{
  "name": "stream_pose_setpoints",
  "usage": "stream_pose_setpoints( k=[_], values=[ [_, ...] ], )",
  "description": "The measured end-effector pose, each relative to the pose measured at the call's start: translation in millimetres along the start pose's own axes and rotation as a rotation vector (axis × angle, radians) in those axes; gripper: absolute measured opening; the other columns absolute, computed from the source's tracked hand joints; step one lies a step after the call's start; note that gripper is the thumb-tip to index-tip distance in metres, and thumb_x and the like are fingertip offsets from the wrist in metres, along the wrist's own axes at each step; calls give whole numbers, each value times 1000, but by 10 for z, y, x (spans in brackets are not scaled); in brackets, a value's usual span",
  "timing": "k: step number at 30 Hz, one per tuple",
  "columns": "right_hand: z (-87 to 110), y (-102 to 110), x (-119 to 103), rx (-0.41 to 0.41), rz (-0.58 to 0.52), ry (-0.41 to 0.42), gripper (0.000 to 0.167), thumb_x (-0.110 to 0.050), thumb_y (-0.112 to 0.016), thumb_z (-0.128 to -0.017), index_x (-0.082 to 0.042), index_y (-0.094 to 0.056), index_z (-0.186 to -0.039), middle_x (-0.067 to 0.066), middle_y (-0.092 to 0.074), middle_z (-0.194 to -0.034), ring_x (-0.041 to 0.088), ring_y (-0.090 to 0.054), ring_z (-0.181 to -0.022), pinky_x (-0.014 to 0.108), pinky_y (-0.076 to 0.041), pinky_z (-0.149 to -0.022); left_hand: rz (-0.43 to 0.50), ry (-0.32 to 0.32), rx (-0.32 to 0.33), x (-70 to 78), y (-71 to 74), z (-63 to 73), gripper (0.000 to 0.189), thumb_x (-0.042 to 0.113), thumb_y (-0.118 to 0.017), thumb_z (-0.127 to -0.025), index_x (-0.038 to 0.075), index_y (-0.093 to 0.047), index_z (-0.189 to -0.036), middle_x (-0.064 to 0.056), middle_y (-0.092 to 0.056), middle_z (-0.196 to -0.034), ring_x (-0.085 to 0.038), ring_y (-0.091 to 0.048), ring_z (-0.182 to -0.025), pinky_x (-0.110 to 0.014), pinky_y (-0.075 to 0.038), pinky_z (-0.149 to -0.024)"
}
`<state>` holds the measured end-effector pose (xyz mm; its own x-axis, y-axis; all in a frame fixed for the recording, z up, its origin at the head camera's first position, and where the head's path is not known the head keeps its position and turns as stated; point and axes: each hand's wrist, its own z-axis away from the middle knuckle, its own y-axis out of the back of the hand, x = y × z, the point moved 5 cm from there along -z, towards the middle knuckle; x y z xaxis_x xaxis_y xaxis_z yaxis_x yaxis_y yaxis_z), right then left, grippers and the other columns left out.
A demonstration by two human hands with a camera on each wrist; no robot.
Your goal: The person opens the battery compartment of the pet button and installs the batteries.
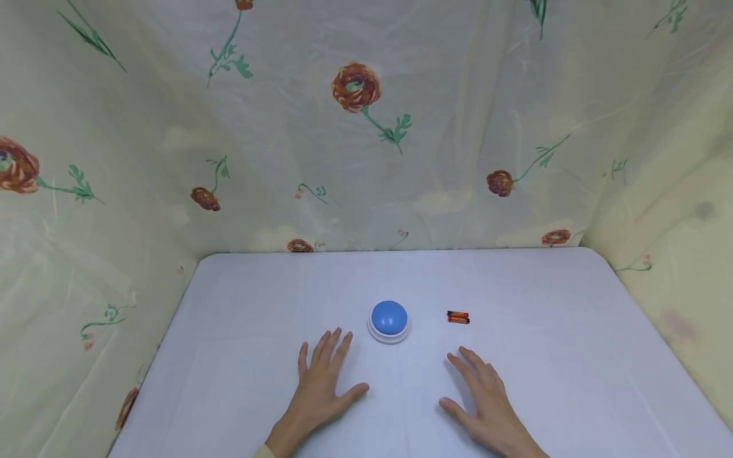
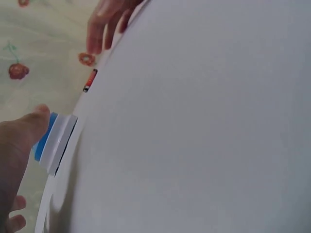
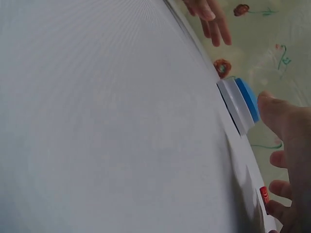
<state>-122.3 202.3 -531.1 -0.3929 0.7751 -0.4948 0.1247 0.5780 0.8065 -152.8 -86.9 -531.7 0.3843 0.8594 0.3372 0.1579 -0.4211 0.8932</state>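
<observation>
A round device with a blue dome [image 1: 389,317] and a white base [image 1: 389,339] sits on the white table, like a large push button. To its right, two small orange-and-black batteries [image 1: 458,317] lie side by side. My left hand [image 1: 319,389] hovers or rests left of the dome and nearer to me, fingers spread, holding nothing. Below the batteries is my right hand [image 1: 485,405], its fingers loosely bent and apart, also holding nothing. In the left wrist view the left thumb [image 2: 36,124] overlaps the blue dome; the right wrist view shows the right thumb [image 3: 272,109] beside it.
The white tabletop [image 1: 258,299] has rounded far corners. A pale curtain [image 1: 435,159] with a flower print hangs behind it and along both sides, close to the table's edges.
</observation>
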Motion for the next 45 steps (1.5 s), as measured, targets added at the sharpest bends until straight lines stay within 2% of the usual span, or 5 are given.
stream_pose_setpoints(
  k=[9,20,29,36,45],
  values=[
    [-75,-87,-104,-5,-42,14,60,-30,-68,-86,-13,-46,-139,11,-43,-143,27,-37,-130,25,-4,-117,113,-65,65,128,-140,-56,76,50,-63,-84,18,-35,-147,-7,-43,-146,-30,-38,-135,-64,-20,-106],
    [-290,-259,-202,-3,-66,7,56,-31,-66,-88,-15,-47,-138,7,-44,-142,24,-37,-133,51,-20,-112,206,-53,49,130,-232,-260,67,34,-64,-87,15,-36,-146,-6,-43,-145,-24,-40,-134,-58,-24,-107],
    [-438,-350,-201,-27,-73,-22,56,-33,-61,-91,-15,-43,-141,5,-43,-144,24,-36,-135,52,-21,-113,190,-5,70,122,-268,-397,65,30,-65,-87,17,-38,-145,-8,-42,-147,-23,-41,-133,-51,-30,-104],
    [-600,-403,-200,-6,-97,-30,60,-32,-60,-92,-15,-37,-144,7,-42,-145,26,-38,-134,50,-30,-109,160,-7,128,121,-311,-561,66,28,-68,-85,17,-40,-143,-10,-45,-144,-25,-45,-130,-51,-34,-100],
    [-777,-502,-172,30,-135,-43,61,-25,-63,-90,-15,-36,-144,10,-42,-145,30,-40,-134,55,-34,-106,200,30,82,100,-372,-699,66,29,-67,-86,18,-38,-145,-8,-42,-147,-23,-42,-134,-48,-35,-104]
  ],
)
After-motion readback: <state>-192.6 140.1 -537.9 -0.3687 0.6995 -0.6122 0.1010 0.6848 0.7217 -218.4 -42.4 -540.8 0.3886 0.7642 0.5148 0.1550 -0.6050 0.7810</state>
